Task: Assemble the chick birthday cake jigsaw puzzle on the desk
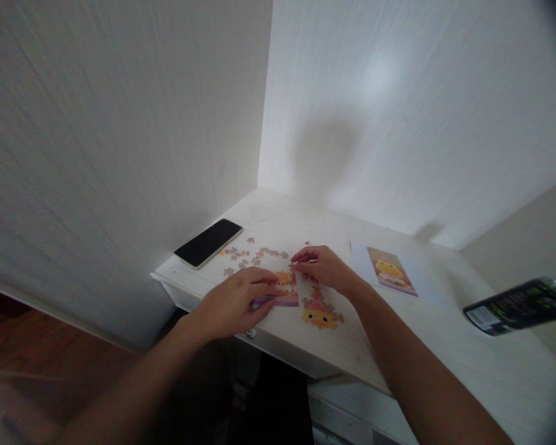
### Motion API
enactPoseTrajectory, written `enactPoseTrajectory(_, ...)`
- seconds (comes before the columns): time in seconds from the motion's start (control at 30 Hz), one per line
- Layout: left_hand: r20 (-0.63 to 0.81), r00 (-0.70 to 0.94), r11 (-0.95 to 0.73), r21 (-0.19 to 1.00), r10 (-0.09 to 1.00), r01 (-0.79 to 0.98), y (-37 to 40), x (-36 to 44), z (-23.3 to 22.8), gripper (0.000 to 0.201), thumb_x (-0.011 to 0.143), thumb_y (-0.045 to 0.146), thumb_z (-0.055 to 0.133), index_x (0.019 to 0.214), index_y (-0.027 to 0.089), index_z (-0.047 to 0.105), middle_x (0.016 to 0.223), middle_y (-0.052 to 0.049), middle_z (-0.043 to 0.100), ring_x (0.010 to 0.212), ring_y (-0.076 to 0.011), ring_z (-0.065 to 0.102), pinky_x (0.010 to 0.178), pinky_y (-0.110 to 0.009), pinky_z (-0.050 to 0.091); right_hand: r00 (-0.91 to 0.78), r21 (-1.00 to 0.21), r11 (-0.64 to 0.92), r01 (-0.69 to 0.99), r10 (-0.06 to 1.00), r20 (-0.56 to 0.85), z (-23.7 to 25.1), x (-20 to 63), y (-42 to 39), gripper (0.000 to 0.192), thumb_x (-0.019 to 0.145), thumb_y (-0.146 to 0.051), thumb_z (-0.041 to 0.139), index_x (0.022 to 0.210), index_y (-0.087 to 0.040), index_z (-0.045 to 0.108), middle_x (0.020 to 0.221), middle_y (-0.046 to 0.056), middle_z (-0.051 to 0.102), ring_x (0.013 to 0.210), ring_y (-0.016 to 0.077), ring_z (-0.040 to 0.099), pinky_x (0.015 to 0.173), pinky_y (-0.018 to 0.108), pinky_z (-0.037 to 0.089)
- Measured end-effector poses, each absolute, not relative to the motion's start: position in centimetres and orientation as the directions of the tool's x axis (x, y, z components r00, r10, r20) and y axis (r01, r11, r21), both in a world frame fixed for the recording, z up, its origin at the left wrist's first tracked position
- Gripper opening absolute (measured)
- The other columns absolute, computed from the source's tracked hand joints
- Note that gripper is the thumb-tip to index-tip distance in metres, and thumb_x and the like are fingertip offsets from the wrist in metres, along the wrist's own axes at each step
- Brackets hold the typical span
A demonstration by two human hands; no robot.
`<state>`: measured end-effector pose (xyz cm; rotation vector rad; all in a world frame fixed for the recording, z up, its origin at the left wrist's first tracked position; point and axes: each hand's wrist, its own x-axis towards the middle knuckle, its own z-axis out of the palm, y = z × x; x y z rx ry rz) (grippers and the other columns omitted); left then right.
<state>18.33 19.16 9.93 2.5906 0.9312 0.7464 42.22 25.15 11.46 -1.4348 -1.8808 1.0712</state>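
Note:
My left hand [243, 300] lies over a joined section of jigsaw puzzle [288, 300] with a purple lower edge. Its fingers are stretched out across the section and hide part of it. At the section's upper right corner, my right hand [323, 266] pinches a small puzzle piece [293, 268], mostly covered by the fingertips. Below the right hand sits another joined section [319, 314], showing a yellow figure with dark eyes and a pink hat. Loose puzzle pieces [241, 253] are scattered beyond the left hand.
A black-screened phone [209, 242] lies at the table's left side. To the right, a white sheet bears a picture [391, 271] of a yellow figure. A dark bottle [519, 306] is at the far right. White walls enclose the white table [306, 216].

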Motion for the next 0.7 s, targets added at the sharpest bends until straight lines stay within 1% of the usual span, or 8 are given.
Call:
enactPoseTrajectory(0.13, 0.375, 0.655, -0.747, 0.44, 0.656, 0.497, 19.25, 18.33, 9.81, 0.026, 0.089, 0.033, 0.058, 0.112, 0.027, 0.069, 0.125, -0.007, 0.063, 0.115, -0.0236, 0.058, 0.1, -0.042, 0.048, -0.317, -0.803, 0.156, 0.576, 0.948, -0.043, 11.04, 42.14, 25.41, 0.013, 0.074, -0.021, 0.066, 0.084, -0.016, 0.072, 0.07, 0.004, 0.069, 0.051, 0.0092, 0.053, 0.048, 0.023, 0.04)
enactPoseTrajectory(0.3, 0.395, 0.646, -0.752, 0.437, 0.653, 0.493, 19.35, 18.27, 9.45, 0.025, 0.089, 0.033, 0.058, 0.111, 0.027, 0.07, 0.124, -0.007, 0.063, 0.114, -0.0235, 0.059, 0.099, -0.042, 0.048, -0.349, -0.743, 0.207, 0.636, 0.936, -0.038, 10.58, 42.47, 25.8, 0.019, 0.077, -0.019, 0.062, 0.091, -0.018, 0.073, 0.078, 0.005, 0.071, 0.059, 0.0115, 0.057, 0.054, 0.024, 0.043)
enactPoseTrajectory(0.47, 0.381, 0.642, -0.742, 0.436, 0.665, 0.51, 19.39, 18.22, 9.25, 0.026, 0.09, 0.032, 0.058, 0.112, 0.028, 0.069, 0.127, -0.006, 0.063, 0.116, -0.0232, 0.058, 0.101, -0.042, 0.048, -0.377, -0.635, 0.313, 0.707, 0.925, 0.036, 10.64, 42.46, 25.71, 0.015, 0.078, -0.02, 0.062, 0.086, -0.019, 0.074, 0.079, 0.005, 0.072, 0.07, 0.0148, 0.061, 0.067, 0.029, 0.046)
enactPoseTrajectory(0.6, 0.394, 0.635, -0.744, 0.436, 0.664, 0.507, 19.43, 18.3, 9.17, 0.024, 0.09, 0.032, 0.057, 0.11, 0.027, 0.07, 0.125, -0.006, 0.063, 0.115, -0.0232, 0.058, 0.1, -0.042, 0.048, -0.387, -0.576, 0.344, 0.741, 0.921, 0.052, 10.77, 42.22, 25.51, 0.011, 0.078, -0.023, 0.064, 0.082, -0.022, 0.075, 0.078, 0.004, 0.073, 0.069, 0.0153, 0.062, 0.068, 0.03, 0.047)
enactPoseTrajectory(0.7, 0.41, 0.631, -0.749, 0.434, 0.659, 0.5, 19.47, 18.38, 9.21, 0.024, 0.09, 0.032, 0.058, 0.111, 0.028, 0.07, 0.123, -0.006, 0.064, 0.113, -0.0232, 0.059, 0.099, -0.042, 0.049, -0.393, -0.577, 0.359, 0.734, 0.917, 0.072, 11.13, 42.6, 25.63, 0.013, 0.078, -0.023, 0.065, 0.084, -0.023, 0.076, 0.081, 0.003, 0.074, 0.069, 0.0154, 0.062, 0.069, 0.03, 0.048)
